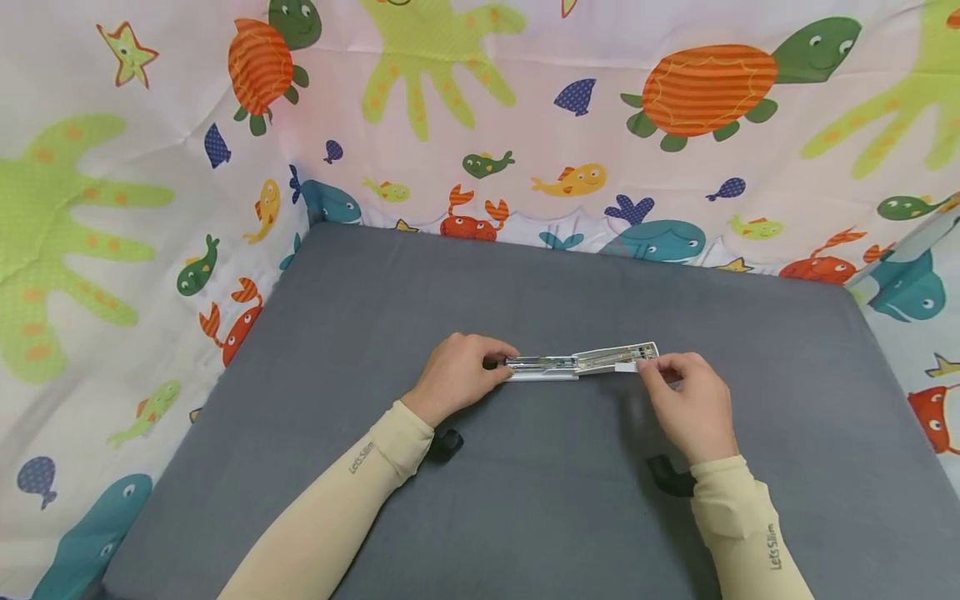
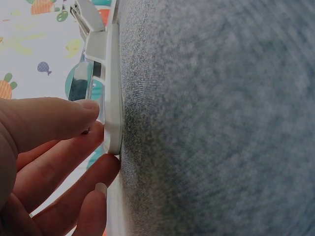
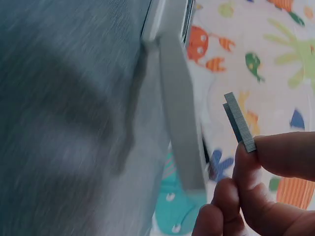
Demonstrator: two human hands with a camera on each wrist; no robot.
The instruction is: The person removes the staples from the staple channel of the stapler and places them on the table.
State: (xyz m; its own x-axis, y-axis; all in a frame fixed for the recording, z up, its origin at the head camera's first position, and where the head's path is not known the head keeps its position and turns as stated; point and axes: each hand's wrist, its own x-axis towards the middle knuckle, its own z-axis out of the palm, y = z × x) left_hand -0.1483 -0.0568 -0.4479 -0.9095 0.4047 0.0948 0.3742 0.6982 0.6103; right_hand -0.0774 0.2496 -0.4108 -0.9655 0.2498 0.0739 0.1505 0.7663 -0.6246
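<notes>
A white stapler [image 1: 542,377] lies opened out flat, its top arm [image 1: 607,359] swung back to the right and its metal insides showing. My left hand [image 1: 461,379] grips the stapler's left end between thumb and fingers. In the left wrist view the thumb is at the metal part [image 2: 81,83], with fingertips at the white base [image 2: 113,93]. Between thumb and index finger, my right hand [image 1: 693,408] pinches a short grey strip of staples [image 3: 239,123]. The strip is just beside the raised white arm [image 3: 179,113] in the right wrist view.
A grey cloth surface [image 1: 525,517] lies under both hands. A curtain [image 1: 495,92] printed with sea animals stands behind and along the sides. Dark wrist-worn pieces [image 1: 670,477] hang below both wrists.
</notes>
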